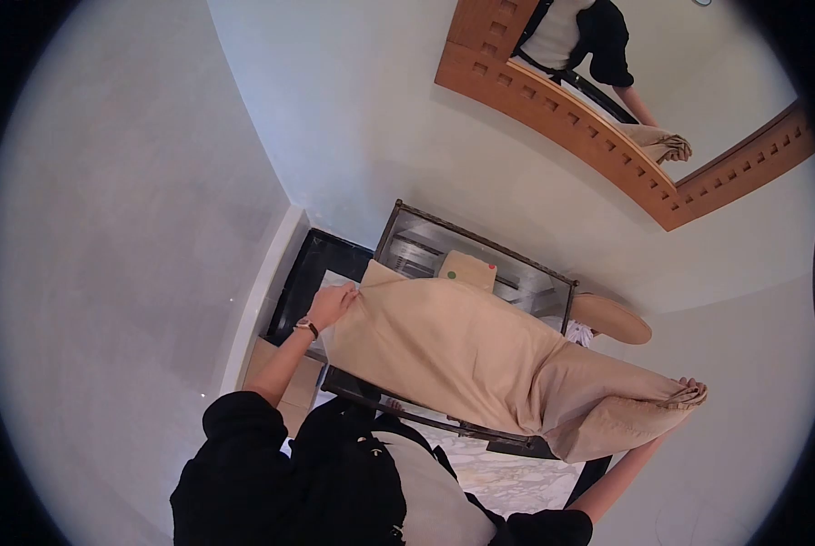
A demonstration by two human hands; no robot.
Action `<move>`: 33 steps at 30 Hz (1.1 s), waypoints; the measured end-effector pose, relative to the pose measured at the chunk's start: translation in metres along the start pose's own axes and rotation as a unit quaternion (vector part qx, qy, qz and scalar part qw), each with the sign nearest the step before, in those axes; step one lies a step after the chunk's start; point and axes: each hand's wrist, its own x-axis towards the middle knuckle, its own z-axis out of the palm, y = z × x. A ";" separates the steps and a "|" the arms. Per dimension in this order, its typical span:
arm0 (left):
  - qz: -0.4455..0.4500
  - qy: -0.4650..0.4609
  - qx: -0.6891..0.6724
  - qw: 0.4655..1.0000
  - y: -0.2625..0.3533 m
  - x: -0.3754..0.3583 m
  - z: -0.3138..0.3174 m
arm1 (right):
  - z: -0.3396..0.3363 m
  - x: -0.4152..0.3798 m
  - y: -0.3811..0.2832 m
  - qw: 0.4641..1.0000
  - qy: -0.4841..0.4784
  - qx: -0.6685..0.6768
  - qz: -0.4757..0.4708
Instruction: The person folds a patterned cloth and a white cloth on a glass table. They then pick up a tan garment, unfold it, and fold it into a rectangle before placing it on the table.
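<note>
Cloth (453, 341), beige and creased, stretches rightward from the left hand (336, 302) to the right hand (689, 393), across the dark-framed worktop (516, 257). The left hand pinches its edge; the right hand closes round a gathered end, past the worktop's side. Beyond the cloth, rightward of the left hand, sits a tan box (467, 270) with coloured dots.

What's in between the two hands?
A tan cloth, held by the left hand and bunched in the right hand. The head view shows it.
</note>
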 end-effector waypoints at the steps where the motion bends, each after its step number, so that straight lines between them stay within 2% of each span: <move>1: -0.008 0.017 0.010 1.000 0.008 -0.002 -0.003 | 0.013 -0.009 -0.008 1.000 0.007 0.008 0.007; 2: -0.015 0.032 0.019 0.999 0.017 -0.003 -0.006 | 0.016 -0.011 -0.010 1.000 0.008 0.011 0.006; 5: 0.063 0.129 0.063 0.988 0.038 -0.009 -0.007 | 0.011 -0.004 -0.007 1.000 -0.004 0.017 -0.002; 8: 0.191 0.104 0.076 0.973 0.067 -0.037 0.024 | 0.002 0.003 -0.007 0.999 -0.031 0.042 0.002; 10: 0.259 -0.020 0.080 0.962 0.086 -0.050 0.038 | -0.012 0.014 -0.006 0.996 -0.050 0.073 0.001; 14: 0.281 -0.047 0.125 0.951 0.118 -0.057 0.059 | -0.022 0.014 -0.028 0.993 -0.054 0.100 -0.025; 16: 0.281 -0.046 0.104 0.953 0.122 -0.060 0.076 | -0.008 0.002 -0.045 0.996 0.005 0.077 -0.042; 17: 0.263 -0.050 0.130 0.955 0.126 -0.063 0.082 | -0.009 -0.002 -0.051 0.996 0.036 0.063 -0.049; 20: 0.213 -0.064 0.174 0.959 0.146 -0.065 0.092 | -0.046 0.025 -0.043 0.996 0.011 0.065 -0.053; 21: 0.196 -0.073 0.164 0.964 0.157 -0.067 0.094 | -0.067 0.043 -0.036 0.986 -0.114 0.116 -0.049; 23: 0.194 -0.076 0.143 0.968 0.172 -0.065 0.104 | -0.110 0.075 -0.021 0.910 -0.355 0.212 -0.037; 24: 0.208 -0.073 0.131 0.967 0.177 -0.065 0.112 | -0.098 0.062 -0.026 0.960 -0.228 0.154 -0.046; 25: 0.220 -0.071 0.118 0.966 0.184 -0.067 0.120 | -0.060 0.031 -0.040 0.990 -0.095 0.090 -0.052; 26: 0.230 -0.068 0.115 0.964 0.192 -0.069 0.125 | -0.039 0.014 -0.048 0.997 0.037 0.025 -0.057; 28: 0.245 -0.054 0.110 0.962 0.212 -0.067 0.133 | -0.052 0.025 -0.043 0.997 0.034 0.014 -0.063; 33: 0.176 -0.040 0.104 0.978 0.249 -0.063 0.155 | -0.085 0.070 -0.033 0.998 0.046 0.009 -0.052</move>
